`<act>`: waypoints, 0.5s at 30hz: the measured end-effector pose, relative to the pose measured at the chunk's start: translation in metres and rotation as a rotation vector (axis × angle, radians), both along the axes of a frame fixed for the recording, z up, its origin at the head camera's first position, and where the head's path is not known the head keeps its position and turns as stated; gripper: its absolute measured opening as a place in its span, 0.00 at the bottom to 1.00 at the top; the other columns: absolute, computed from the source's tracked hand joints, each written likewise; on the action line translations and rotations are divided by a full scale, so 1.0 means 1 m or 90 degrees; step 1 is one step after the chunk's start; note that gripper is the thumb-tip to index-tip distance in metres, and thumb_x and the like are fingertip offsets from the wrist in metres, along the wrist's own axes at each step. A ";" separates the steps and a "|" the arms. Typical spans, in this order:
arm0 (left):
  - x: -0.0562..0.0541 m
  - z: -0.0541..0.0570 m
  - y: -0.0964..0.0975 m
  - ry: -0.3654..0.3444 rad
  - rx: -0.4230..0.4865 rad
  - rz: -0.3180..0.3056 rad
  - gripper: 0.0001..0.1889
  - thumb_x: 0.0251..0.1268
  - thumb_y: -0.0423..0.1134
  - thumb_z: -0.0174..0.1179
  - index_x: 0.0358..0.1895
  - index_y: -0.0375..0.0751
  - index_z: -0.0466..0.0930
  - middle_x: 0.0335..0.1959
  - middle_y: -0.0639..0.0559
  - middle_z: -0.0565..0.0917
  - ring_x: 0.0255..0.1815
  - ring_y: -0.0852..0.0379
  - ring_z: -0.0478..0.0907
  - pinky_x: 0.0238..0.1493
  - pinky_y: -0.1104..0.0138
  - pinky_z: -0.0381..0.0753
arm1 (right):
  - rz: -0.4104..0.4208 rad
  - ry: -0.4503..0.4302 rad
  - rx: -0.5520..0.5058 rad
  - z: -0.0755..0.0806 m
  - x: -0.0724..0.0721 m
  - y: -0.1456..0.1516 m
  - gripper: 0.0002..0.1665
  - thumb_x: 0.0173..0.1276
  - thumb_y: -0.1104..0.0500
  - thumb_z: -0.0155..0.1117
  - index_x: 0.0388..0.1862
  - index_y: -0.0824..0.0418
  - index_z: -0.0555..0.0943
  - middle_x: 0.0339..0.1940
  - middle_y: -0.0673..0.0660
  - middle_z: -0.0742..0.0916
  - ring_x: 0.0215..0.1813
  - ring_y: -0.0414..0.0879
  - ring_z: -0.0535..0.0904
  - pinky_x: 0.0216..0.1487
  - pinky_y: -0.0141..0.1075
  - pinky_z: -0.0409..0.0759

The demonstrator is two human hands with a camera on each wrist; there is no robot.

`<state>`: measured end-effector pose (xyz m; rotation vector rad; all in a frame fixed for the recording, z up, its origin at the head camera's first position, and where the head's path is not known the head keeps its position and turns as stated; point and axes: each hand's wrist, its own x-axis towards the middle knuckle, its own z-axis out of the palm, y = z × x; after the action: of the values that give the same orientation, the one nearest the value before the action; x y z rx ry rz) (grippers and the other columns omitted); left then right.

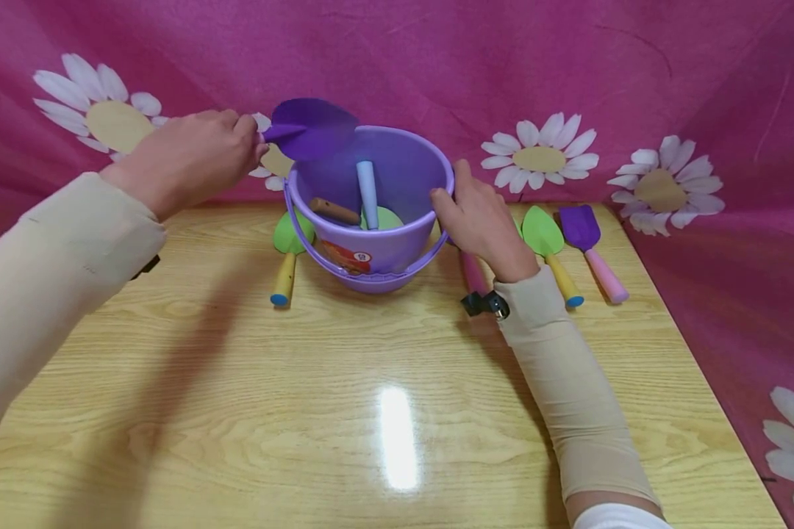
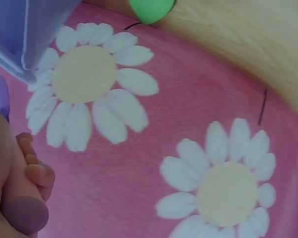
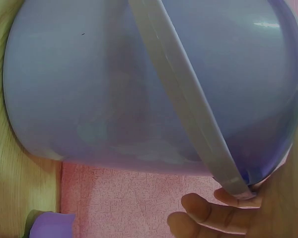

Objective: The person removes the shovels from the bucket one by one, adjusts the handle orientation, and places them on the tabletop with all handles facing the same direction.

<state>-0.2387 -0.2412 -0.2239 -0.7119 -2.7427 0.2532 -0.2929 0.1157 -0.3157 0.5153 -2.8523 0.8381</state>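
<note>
My left hand (image 1: 195, 158) grips a toy trowel by its pink handle (image 2: 21, 176). The broad purple blade (image 1: 314, 131) is raised and overlaps the left rim of a purple bucket (image 1: 393, 253) in the head view. At the bucket's right side my right hand (image 1: 483, 217) holds the rim, thumb at the edge and other fingers outside, near the end of the bail handle (image 3: 188, 109). Inside the bucket show a light blue handle (image 1: 367, 192), a brown handle (image 1: 334, 211) and a pale green piece (image 1: 390, 218); their lower parts are hidden.
Left of the bucket lies a green trowel (image 1: 293, 234) with a yellow handle. On the right are another green trowel (image 1: 544, 231), a purple spade (image 1: 580, 226) and a pink handle (image 1: 474, 273) partly behind my wrist. A pink daisy cloth (image 1: 430, 66) hangs behind the wooden table (image 1: 291, 411).
</note>
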 end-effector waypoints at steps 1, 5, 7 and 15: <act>0.001 -0.002 -0.004 0.006 0.005 -0.001 0.17 0.82 0.39 0.43 0.39 0.25 0.70 0.28 0.34 0.76 0.30 0.36 0.78 0.36 0.41 0.82 | 0.000 0.000 0.000 0.000 0.000 0.000 0.35 0.73 0.37 0.42 0.66 0.60 0.65 0.47 0.63 0.84 0.49 0.60 0.83 0.52 0.54 0.81; 0.006 -0.010 -0.016 0.031 0.034 -0.003 0.17 0.82 0.38 0.42 0.37 0.26 0.68 0.22 0.39 0.71 0.20 0.40 0.74 0.26 0.43 0.78 | 0.000 0.000 -0.001 -0.001 0.000 0.000 0.35 0.73 0.37 0.42 0.67 0.60 0.65 0.48 0.63 0.84 0.49 0.60 0.83 0.52 0.54 0.81; 0.009 -0.014 -0.022 0.041 0.045 0.000 0.17 0.82 0.38 0.42 0.34 0.27 0.67 0.20 0.42 0.69 0.18 0.43 0.71 0.23 0.43 0.77 | -0.003 -0.001 0.001 -0.001 0.000 0.000 0.35 0.73 0.37 0.42 0.67 0.59 0.65 0.48 0.63 0.84 0.49 0.60 0.83 0.51 0.54 0.81; 0.021 -0.037 -0.044 0.026 0.077 0.020 0.13 0.81 0.38 0.47 0.37 0.30 0.63 0.20 0.42 0.70 0.17 0.40 0.74 0.20 0.43 0.75 | -0.007 0.002 0.004 -0.001 0.000 -0.001 0.35 0.73 0.37 0.41 0.67 0.59 0.65 0.49 0.64 0.84 0.49 0.61 0.83 0.50 0.54 0.80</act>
<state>-0.2177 -0.2852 -0.2614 -0.6257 -2.7056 0.1054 -0.2932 0.1150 -0.3166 0.5009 -2.8535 0.8268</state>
